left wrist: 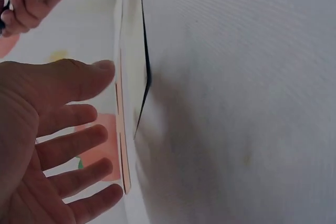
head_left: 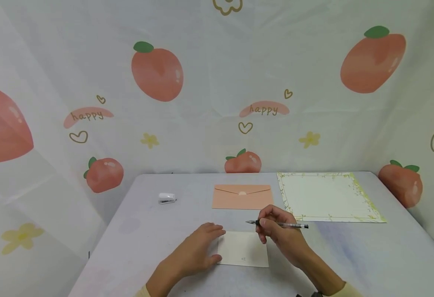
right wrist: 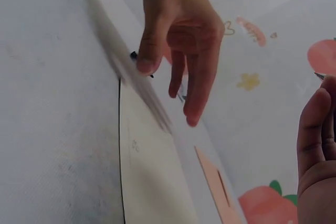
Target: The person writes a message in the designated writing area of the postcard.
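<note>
A small cream card (head_left: 240, 249) lies on the table, a tiny printed mark near its lower edge. At the card's left edge is my left hand (head_left: 203, 249), fingers extended and thumb apart from them; the left wrist view shows nothing in its grasp. My right hand (head_left: 281, 233) pinches a clear gel pen (head_left: 289, 225) with a black grip, above the card's upper right corner. The pen's tip points left, over the table between the card and a peach envelope (head_left: 242, 202). In the right wrist view only part of the right hand (right wrist: 317, 145) shows.
Behind the card the envelope lies with its flap side up. A large white sheet with a floral border (head_left: 320, 198) is at the back right. A small white stapler (head_left: 167, 197) sits at the back left. A fruit-printed cloth (head_left: 202, 136) hangs behind the table.
</note>
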Tool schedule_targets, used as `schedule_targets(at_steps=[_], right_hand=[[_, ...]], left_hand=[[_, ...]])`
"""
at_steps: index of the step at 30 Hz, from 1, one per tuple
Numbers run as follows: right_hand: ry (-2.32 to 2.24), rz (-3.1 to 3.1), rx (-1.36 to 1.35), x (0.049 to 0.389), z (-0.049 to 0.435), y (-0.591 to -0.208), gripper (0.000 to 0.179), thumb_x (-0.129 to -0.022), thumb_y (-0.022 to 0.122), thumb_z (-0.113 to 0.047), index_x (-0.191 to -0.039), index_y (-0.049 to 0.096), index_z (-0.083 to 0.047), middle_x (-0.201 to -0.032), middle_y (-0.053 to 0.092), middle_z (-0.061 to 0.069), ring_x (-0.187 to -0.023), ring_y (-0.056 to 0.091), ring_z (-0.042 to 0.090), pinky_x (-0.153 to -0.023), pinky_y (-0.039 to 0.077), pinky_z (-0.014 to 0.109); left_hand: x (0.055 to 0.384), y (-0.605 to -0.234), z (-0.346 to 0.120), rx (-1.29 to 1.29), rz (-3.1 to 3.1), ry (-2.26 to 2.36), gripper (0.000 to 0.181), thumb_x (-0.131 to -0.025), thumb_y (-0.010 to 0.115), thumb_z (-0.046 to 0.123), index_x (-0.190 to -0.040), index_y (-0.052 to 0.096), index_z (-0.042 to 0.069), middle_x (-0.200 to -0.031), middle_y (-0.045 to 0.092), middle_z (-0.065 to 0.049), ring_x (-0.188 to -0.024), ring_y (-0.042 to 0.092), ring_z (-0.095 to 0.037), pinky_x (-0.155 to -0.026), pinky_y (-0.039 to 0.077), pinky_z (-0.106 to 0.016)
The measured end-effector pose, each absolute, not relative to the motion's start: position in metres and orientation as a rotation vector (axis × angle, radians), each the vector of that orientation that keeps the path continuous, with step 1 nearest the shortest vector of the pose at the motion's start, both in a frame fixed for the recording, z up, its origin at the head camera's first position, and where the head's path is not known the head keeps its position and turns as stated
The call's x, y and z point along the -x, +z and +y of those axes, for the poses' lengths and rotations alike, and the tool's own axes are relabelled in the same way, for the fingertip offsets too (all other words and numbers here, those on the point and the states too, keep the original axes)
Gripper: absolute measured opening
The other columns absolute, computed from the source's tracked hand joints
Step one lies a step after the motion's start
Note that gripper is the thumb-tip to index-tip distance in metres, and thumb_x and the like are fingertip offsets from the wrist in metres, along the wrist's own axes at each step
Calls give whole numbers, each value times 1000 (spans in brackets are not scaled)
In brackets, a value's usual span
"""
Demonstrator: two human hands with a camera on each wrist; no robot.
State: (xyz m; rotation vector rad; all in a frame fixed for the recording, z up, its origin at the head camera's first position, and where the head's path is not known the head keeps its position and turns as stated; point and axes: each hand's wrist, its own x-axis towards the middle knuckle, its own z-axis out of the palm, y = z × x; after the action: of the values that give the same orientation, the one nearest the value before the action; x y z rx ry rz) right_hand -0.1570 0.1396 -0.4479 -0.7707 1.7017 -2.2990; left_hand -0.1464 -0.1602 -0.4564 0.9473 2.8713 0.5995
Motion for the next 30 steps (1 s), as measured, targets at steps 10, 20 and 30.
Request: schedule_targets(at_steps=[10, 20, 30], right_hand=[[-2215, 1981, 635, 172, 109, -465, 8, -106, 59, 0, -108, 56, 7, -80, 64, -2, -70, 58, 10, -61, 54, 24], [-2089, 2092, 513, 185, 88, -488, 9, -104, 61, -1, -106, 60, 8, -80, 65, 5, -66, 58, 9, -58, 52, 21], [-1871, 2338, 469, 184, 77, -506, 5, -96, 72, -4, -97, 68, -1, -79, 70, 4, -64, 62, 9, -58, 53, 20]], left_hand=[[152, -463, -153, -932, 2825, 453, 54, -88, 91, 28, -137, 75, 9, -153, 68, -8, -147, 58, -39, -123, 49, -54], [153, -461, -153, -937, 2814, 456, 50, -89, 91, 29, -134, 78, 13, -151, 68, -9, -145, 60, -39, -123, 49, -53], [153, -466, -154, -951, 2823, 485, 45, -89, 90, 22, -132, 79, 13, -148, 70, -11, -142, 61, -36, -120, 52, -53]])
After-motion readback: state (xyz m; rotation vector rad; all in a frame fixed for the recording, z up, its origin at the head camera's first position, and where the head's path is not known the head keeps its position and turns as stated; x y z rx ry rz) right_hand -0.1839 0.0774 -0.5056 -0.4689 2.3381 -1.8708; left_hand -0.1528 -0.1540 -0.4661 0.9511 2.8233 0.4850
